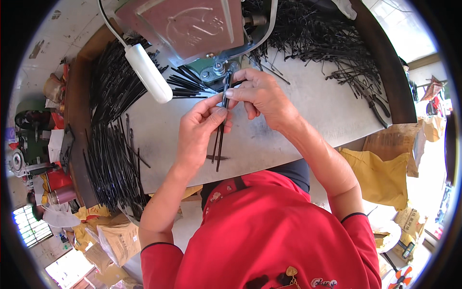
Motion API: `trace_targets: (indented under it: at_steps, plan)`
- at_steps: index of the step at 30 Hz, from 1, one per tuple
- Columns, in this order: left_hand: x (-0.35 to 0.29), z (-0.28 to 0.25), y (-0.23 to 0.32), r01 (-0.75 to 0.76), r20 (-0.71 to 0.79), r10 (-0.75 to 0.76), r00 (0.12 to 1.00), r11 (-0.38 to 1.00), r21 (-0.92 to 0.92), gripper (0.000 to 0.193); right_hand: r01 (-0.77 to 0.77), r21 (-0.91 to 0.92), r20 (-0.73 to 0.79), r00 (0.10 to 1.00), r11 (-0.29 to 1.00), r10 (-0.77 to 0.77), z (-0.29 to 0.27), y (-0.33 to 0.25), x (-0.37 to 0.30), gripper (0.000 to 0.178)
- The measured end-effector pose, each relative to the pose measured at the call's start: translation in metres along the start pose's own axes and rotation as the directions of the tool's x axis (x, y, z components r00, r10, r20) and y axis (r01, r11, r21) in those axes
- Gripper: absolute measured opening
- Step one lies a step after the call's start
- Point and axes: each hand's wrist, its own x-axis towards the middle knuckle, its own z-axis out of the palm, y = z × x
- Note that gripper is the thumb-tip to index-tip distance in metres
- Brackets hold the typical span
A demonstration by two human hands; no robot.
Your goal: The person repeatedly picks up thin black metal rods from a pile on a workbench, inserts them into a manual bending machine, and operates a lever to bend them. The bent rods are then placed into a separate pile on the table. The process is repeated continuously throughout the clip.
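My left hand [199, 124] pinches a few thin black rods [220, 147], which look like umbrella ribs, between thumb and fingers. Their lower ends fan slightly apart toward me. Higher up, my right hand [264, 94] grips the same rods with thumb and forefinger, close to the metal head of a machine [219, 69]. The upper rod ends sit at or just before that head; whether they touch it I cannot tell. Left of the head, a small bundle of black rods [190, 86] lies with its tips pointing inward.
Large heaps of black rods lie along the left [113, 164] and at the back right [332, 43] of the metal table [269, 144]. Dark-handled pliers [378, 107] rest at the right edge. A white lamp [149, 74] hangs left of the machine's reddish cover [187, 26].
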Motion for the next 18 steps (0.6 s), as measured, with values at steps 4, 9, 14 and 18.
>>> trace_targets:
  at_steps: [4,9,14,18]
  plan:
    - [0.002,-0.006,0.0,0.151,0.068,-0.14,0.988,0.966,-0.21,0.036,0.013,0.059,-0.075,0.997,0.998,-0.009,0.002,0.002,-0.007,0.043]
    - [0.002,-0.011,0.004,0.232,0.156,-0.197,0.968,0.936,-0.263,0.035,0.046,0.079,-0.124,0.992,0.996,-0.036,0.003,0.001,-0.013,0.042]
    - [0.002,-0.01,0.006,0.245,0.133,-0.217,0.967,0.938,-0.247,0.034,0.052,0.045,-0.163,0.986,0.998,-0.044,0.004,-0.001,-0.017,0.038]
    - [0.004,-0.012,-0.001,0.207,0.134,-0.18,0.975,0.949,-0.236,0.035,0.045,0.052,-0.2,0.979,0.998,-0.033,0.005,-0.001,-0.019,0.035]
